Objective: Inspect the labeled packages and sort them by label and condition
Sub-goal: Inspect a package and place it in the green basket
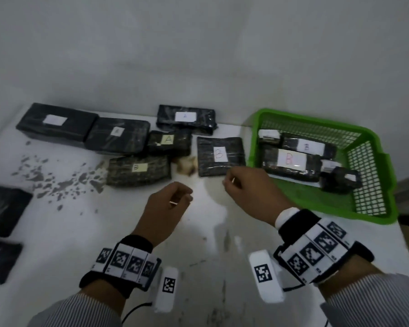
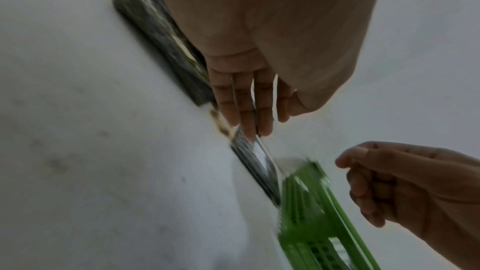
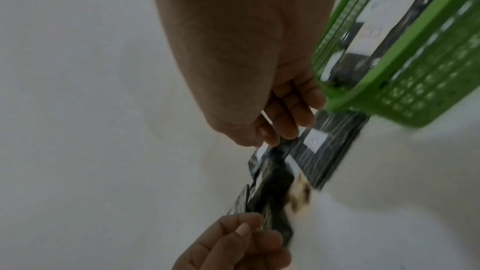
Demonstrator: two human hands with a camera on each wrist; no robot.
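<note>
Black wrapped packages with paper labels lie across the back of the white table [image 1: 210, 244]. A flat package marked B [image 1: 220, 155] lies just beyond my right hand [image 1: 232, 182], which hovers with loosely curled fingers and holds nothing. My left hand [image 1: 184, 197] hovers beside it, relaxed and empty; its fingers [image 2: 246, 110] hang fairly straight. Farther left are a yellow-labelled B package [image 1: 137, 169], a yellow-labelled A package [image 1: 168, 141] and a white-labelled A package [image 1: 185, 118]. The green basket [image 1: 328, 204] at right holds B packages [image 1: 291, 161].
Two larger black packages [image 1: 57, 122] sit at the back left, and two more [image 1: 5, 208] at the table's left edge. A brown crumpled scrap [image 1: 185, 165] lies between the B packages. Grey chipped patches [image 1: 57, 180] mark the table. A wall stands close behind.
</note>
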